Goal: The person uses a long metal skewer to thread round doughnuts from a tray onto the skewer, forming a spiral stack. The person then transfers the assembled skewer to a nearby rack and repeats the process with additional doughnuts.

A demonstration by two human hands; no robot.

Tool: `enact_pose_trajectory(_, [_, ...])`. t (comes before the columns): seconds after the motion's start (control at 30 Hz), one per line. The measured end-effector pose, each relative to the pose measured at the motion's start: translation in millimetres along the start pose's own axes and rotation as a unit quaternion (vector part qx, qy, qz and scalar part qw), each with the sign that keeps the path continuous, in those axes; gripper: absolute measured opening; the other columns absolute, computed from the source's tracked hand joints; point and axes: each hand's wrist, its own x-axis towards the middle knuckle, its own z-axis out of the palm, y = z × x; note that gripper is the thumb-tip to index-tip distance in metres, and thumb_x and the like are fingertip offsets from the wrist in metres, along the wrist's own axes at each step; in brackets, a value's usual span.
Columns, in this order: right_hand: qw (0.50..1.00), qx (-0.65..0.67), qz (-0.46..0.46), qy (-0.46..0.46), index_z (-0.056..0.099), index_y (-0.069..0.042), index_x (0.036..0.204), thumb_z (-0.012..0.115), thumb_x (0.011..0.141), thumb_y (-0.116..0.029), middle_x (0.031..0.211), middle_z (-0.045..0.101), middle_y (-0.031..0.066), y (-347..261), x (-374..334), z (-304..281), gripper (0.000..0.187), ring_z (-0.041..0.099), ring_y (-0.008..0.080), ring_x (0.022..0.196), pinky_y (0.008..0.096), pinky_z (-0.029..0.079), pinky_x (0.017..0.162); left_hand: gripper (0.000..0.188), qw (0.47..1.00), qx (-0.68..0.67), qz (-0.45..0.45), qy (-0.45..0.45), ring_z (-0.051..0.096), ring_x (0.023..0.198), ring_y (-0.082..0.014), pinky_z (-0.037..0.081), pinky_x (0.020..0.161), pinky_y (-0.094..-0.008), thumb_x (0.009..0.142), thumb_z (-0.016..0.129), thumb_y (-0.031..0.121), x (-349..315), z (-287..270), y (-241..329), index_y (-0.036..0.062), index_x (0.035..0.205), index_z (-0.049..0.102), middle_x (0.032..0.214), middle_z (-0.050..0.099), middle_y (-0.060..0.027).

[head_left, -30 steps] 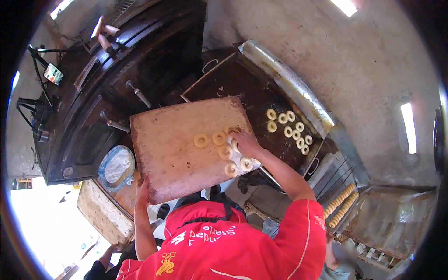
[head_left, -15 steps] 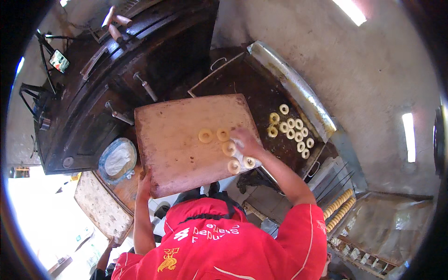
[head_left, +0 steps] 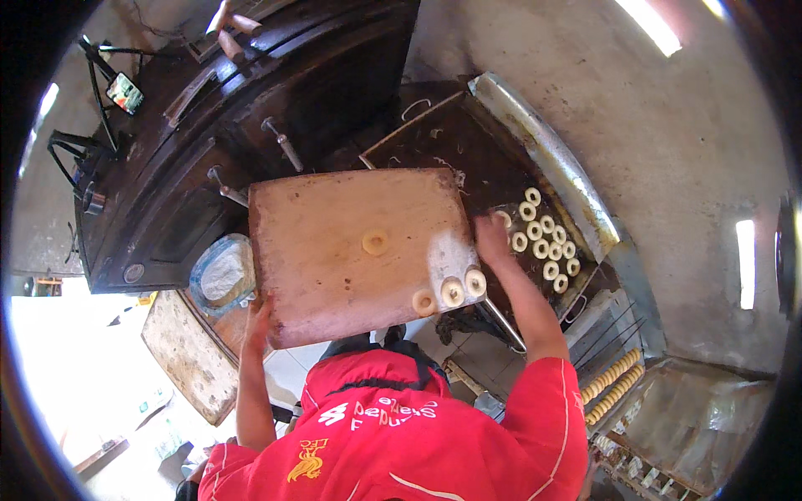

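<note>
Left hand [head_left: 257, 319] grips the lower left edge of the flat, square, flour-dusted wooden board [head_left: 334, 259], fingers curled up over the rim, holding it out in front of the person's red shirt [head_left: 401, 434]. Beyond that hand, further left, a round metal bowl with white powder inside [head_left: 221, 274] sits beside a second, speckled rectangular board [head_left: 188, 355], and behind them stands the dark, greasy metal machine with protruding handles [head_left: 225, 134]. On the held board itself one pale ring of raw dough [head_left: 375, 242] lies alone near the middle, while three more pale dough rings [head_left: 452, 291] sit in a row touching one another close to the lower right corner. Just past the board's right edge, the right hand [head_left: 491, 238] reaches out over the dark rectangular frying tray [head_left: 443, 150], its fingers bent down at a dough ring at the tray's near side; whether it is pinching that ring or has just let go cannot be told from this view. A cluster of pale dough rings [head_left: 547, 246] lies packed together in the tray just right of that hand. Along the tray's far side runs a curved, shiny metal guard [head_left: 543, 159], and at lower right two long rows of browned rings [head_left: 614, 384] rest on a wire rack, well apart from the hand.
</note>
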Motion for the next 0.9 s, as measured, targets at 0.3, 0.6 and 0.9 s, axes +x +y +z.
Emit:
enact_pose_trajectory(0.3, [0.971, 0.144, -0.19, -0.027, 0.062, -0.005, 0.125, 0.054, 0.095, -0.01, 0.125, 0.065, 0.0219, -132, 5, -11, 0.032, 0.058, 0.0424, 0.126, 0.0557, 0.041, 0.117, 0.064, 0.991, -0.114, -0.005, -0.068, 0.069, 0.107, -0.0189, 0.059, 0.084, -0.0396, 0.098, 0.073, 0.05, 39, 34, -50, 0.0028, 0.139, 0.062, 0.122, 0.071, -0.0069])
enact_pose_trajectory(0.6, [0.978, -0.187, -0.089, -0.016, 0.07, -0.008, 0.117, 0.063, 0.089, -0.011, 0.12, 0.07, 0.0207, 35, -41, -22, 0.029, 0.061, 0.042, 0.123, 0.053, 0.045, 0.112, 0.068, 0.999, -0.006, 0.044, -0.025, 0.071, 0.096, -0.0216, 0.059, 0.073, -0.0395, 0.097, 0.073, 0.054, 7, -22, 22, 0.002, 0.137, 0.058, 0.117, 0.07, -0.0105])
enact_pose_trajectory(0.9, [0.91, 0.1, -0.372, -0.154, 0.07, -0.025, 0.135, 0.07, 0.081, -0.01, 0.155, 0.05, 0.0175, -18, -107, -74, 0.055, 0.044, 0.0372, 0.148, 0.0465, 0.042, 0.12, 0.072, 0.999, 0.014, 0.001, -0.038, 0.073, 0.097, -0.0236, 0.061, 0.073, -0.0386, 0.098, 0.071, 0.053, 17, 5, 20, 0.0011, 0.145, 0.054, 0.121, 0.071, -0.0111])
